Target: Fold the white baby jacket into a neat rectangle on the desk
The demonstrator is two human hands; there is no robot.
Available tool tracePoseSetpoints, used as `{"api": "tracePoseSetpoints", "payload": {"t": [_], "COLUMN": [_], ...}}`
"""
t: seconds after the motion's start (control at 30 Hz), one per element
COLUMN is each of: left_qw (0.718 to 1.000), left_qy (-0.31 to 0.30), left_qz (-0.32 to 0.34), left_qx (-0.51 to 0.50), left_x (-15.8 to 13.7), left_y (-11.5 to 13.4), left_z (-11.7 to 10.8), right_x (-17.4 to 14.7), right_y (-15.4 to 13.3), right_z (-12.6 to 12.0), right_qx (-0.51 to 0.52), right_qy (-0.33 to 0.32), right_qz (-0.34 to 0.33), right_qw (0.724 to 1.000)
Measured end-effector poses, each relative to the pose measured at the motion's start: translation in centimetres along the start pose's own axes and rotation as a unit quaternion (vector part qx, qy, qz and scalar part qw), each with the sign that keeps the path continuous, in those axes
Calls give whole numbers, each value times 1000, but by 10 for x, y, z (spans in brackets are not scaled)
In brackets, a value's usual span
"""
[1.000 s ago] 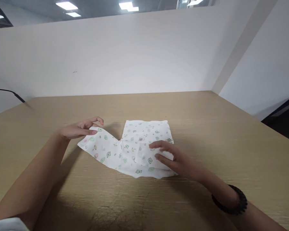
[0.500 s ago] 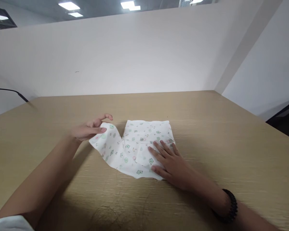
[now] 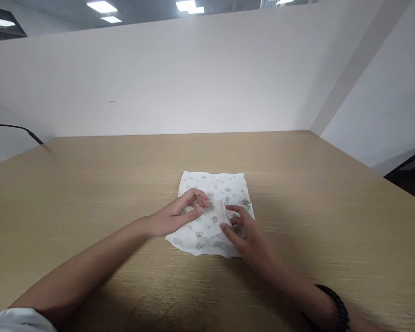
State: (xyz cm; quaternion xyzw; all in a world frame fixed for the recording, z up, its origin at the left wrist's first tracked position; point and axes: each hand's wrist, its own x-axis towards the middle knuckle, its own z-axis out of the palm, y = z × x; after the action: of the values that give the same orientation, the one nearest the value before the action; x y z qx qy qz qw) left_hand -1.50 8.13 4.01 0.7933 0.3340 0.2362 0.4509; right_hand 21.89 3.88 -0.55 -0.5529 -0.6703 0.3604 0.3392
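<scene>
On the wood-toned tabletop (image 3: 124, 173) lies a folded patterned cloth (image 3: 212, 226). Above its left part, the left hand (image 3: 174, 216) curls loosely, thumb parted from fingers; the right hand (image 3: 251, 235) meets the folded edge, half-curled, any pinch unclear.

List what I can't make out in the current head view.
Head view:
Printed cloth: patches hidden behind the left hand and right hand.
Right hand: palm hidden by its own back.
Left hand: contact with cloth too fine to tell.
Black bracelet: partly cut off by the bottom edge.
Black cable: cut off by the left edge.
</scene>
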Motion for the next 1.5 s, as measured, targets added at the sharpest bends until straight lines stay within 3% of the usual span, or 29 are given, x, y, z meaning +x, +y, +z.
{"api": "tracePoseSetpoints", "payload": {"t": [0.1, 0.23, 0.37, 0.53, 0.63, 0.73, 0.9, 1.07, 1.33, 1.5], "left_qw": [987, 959, 943, 931, 929, 931, 930, 925, 923, 925], "left_qy": [29, -53, -95, -130, -135, -124, -118, -118, -168, -169], "left_qz": [4, 35, 29, 20, 33, 63, 102, 107, 103, 103], "left_qx": [158, 278, 318, 341, 343, 339, 333, 344, 330, 325], "left_x": [1, 1, 0, -2, -2, -1, 1, 2, 1, 1], "left_y": [-14, -32, -38, -37, -37, -39, -42, -36, -36, -40], "left_z": [-3, -1, 0, -1, -1, -1, -2, -2, 0, -1], "right_x": [5, 6, 2, 0, 2, 6, 12, 18, 17, 26], "right_y": [3, 1, 0, 3, 10, 15, 13, 10, 19, 17], "right_z": [-1, -8, -12, -10, -7, -6, -7, -10, -7, 2], "right_qx": [1, -119, -254, -325, -332, -306, -168, -42, -98, 10], "right_qy": [24, 21, -43, 2, -24, -42, 1, 25, 2, 18], "right_qz": [-14, -76, -132, -179, -193, -199, -201, -179, -138, -71], "right_qw": [1000, 990, 957, 929, 923, 930, 965, 983, 985, 997]}}
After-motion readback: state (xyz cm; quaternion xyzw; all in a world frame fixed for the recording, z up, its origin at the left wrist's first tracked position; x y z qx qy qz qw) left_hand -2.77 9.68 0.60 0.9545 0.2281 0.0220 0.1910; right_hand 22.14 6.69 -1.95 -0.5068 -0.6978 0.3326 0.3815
